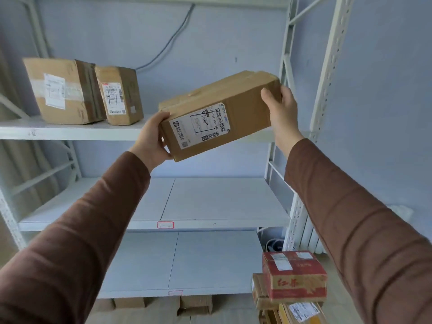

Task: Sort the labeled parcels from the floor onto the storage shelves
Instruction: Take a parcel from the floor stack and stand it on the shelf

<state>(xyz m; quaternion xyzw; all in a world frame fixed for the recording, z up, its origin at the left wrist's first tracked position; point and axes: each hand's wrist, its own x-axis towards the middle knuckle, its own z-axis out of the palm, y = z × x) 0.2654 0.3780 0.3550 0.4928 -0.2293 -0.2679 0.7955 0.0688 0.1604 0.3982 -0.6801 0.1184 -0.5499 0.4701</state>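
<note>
I'm looking at a white metal shelving unit [327, 66] that fills most of my view, its perforated uprights rising on the right and its boards running left to right. The top shelf [70, 133] carries two parcels on its left part: a larger cardboard box [63, 90] and a smaller box [120, 94] touching its right side, both tilted and showing white labels toward me; the right stretch of that board is bare. The middle shelf [210, 199], marked by a small red-edged tag [165, 224] on its front lip, and the lower shelf [187, 260] beneath it both show bare board. Down at the lower right a red carton [294, 277] sits on top of a stack of brown parcels [264, 295] on the floor. The parcel I'm handling [219, 113] is a long brown cardboard box, taped along its seams, held in the air in front of the top shelf's front edge and tilted so its right end is higher. A white shipping label [201, 126] with barcodes faces me. My left hand [152, 139] has its grip wrapped on the lower left end, thumb on the front face; my right hand [280, 108] has its grip pressed around the upper right end, thumb on the front.
</note>
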